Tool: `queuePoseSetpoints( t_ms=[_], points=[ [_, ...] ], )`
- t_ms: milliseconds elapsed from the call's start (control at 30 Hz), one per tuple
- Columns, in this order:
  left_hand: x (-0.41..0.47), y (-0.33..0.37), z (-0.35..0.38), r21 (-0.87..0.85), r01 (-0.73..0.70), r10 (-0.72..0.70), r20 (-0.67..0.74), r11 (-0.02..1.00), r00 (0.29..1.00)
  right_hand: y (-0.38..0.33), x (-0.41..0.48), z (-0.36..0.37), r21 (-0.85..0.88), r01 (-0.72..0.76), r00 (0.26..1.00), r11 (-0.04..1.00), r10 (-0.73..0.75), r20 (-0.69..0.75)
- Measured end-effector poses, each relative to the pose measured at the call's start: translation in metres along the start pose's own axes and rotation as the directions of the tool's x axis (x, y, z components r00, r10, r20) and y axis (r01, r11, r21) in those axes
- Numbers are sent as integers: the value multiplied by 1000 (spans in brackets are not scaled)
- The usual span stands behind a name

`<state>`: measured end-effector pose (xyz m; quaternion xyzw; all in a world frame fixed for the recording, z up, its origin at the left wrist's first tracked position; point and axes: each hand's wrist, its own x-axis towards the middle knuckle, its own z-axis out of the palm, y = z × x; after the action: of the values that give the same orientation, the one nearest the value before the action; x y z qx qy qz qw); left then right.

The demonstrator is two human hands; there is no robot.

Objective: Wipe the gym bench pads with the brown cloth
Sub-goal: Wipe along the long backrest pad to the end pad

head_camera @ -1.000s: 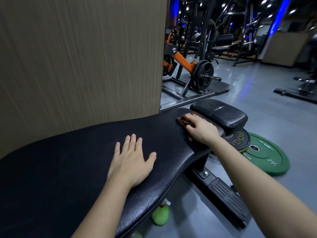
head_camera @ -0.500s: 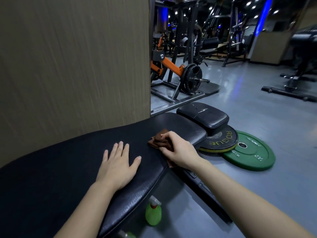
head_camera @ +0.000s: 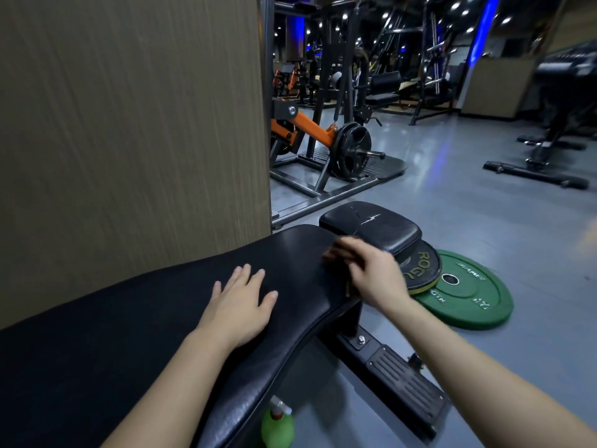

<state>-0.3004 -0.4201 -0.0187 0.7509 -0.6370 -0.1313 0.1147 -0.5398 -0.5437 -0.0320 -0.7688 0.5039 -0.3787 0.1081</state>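
From the head view, the long black back pad [head_camera: 129, 334] runs from the lower left corner up toward the middle. Its far edge lies close to a brown wall panel [head_camera: 129, 124], leaving little room on that side. Its near edge curves down over open grey floor [head_camera: 484, 221].

The left hand [head_camera: 240, 302] lies flat on the pad near the near edge, with the fingers spread and straight and the palm down. The right hand [head_camera: 371, 273] is at the pad's rounded far end, on top of the brown cloth [head_camera: 339, 255]. The cloth sits on that end of the pad, just short of the gap before the smaller seat pad [head_camera: 371, 227].

Beyond the seat pad, a black-and-yellow weight plate [head_camera: 420, 266] lies on the floor, overlapping a green plate [head_camera: 465, 295]. To their right the floor is open as far as the dark machines at the back.

The right hand and cloth are smeared by motion blur, so it is not possible to tell whether the fingers pinch the cloth or press it flat. Most of the cloth is hidden under the hand and only a dark brown fringe shows. The seat pad covers part of the black-and-yellow plate. A green spray bottle [head_camera: 277, 426] stands on the floor below the pad's near edge, with part of it tucked under that edge. The bench's base frame [head_camera: 400, 383] shows only from the post outward — the rest is under the pad. The bottom of the frame cuts off both forearms.
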Motion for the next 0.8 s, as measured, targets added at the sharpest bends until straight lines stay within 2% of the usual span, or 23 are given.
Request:
queuePoseSetpoints(
  t_ms=[67, 133, 200, 300, 433, 633, 700, 800],
  points=[
    [19, 13, 10, -1, -23, 24, 27, 1000, 999, 29, 22, -15, -74, -104, 992, 992, 98, -82],
    [42, 26, 20, 6, -40, 40, 26, 999, 999, 61, 44, -17, -146, -146, 989, 978, 144, -25],
    [65, 36, 28, 27, -36, 36, -2, 999, 999, 89, 61, -8, -228, -56, 991, 972, 82, 103],
    [89, 41, 40, 124, 5, -1, -37, 992, 999, 117, 100, 4, -292, -8, 985, 956, 58, 165],
    [93, 39, 46, 173, 10, -3, -39, 985, 999, 141, 163, 5, -327, -194, 952, 925, 258, 165],
    [93, 43, 46, 176, 14, -4, -60, 984, 998, 153, 212, 17, -416, -333, 899, 846, 417, 130],
    [93, 43, 46, 173, 13, -3, -63, 985, 998, 152, 209, 18, -436, -301, 917, 848, 382, 111],
    [94, 43, 46, 170, 16, -6, -59, 985, 998, 152, 190, 16, -445, -152, 961, 882, 238, 144]
  ],
)
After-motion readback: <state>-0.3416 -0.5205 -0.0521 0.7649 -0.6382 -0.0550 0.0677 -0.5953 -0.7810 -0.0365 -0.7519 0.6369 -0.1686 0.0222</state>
